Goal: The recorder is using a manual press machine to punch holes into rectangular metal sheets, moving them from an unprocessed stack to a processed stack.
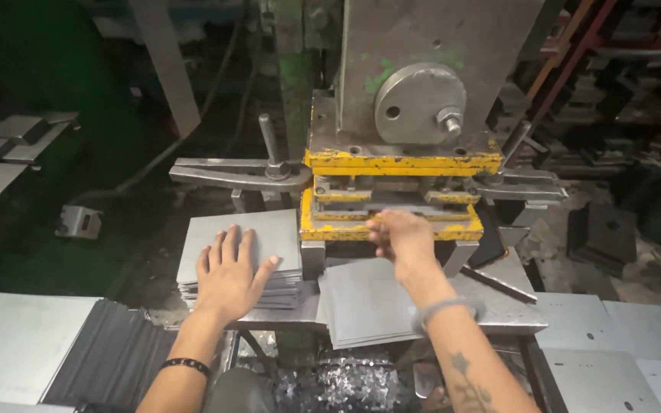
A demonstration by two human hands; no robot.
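Head view, looking down at a press with a yellow-painted die set (392,195) under a grey ram block that carries a round metal disc (420,103). The left hand (231,275) lies flat, palm down, on a stack of grey metal sheets (269,229) at the left of the die; its fingers (227,248) are spread open and grip nothing, only pressing on the top sheet. A dark bracelet sits on that wrist. The right hand (401,239) reaches forward to the front edge of the lower yellow plate, its fingers curled in at the die opening; whether they pinch a sheet there I cannot tell, since the hand hides its own fingertips. A pale band circles the right wrist, and a tattoo shows on the forearm.

Just below the right hand, a second pile of sheets (361,302) rests on the steel counter (503,310), slightly fanned and tilted, touching the first stack's side. Long clamp arms (227,170) run out from the die to either side. At lower left, more flat sheets (17,344) lie beside a row of dark sheets stood on edge. Shiny metal scraps (338,386) are heaped on the floor under the counter. Punched plates (606,367) lie at lower right.
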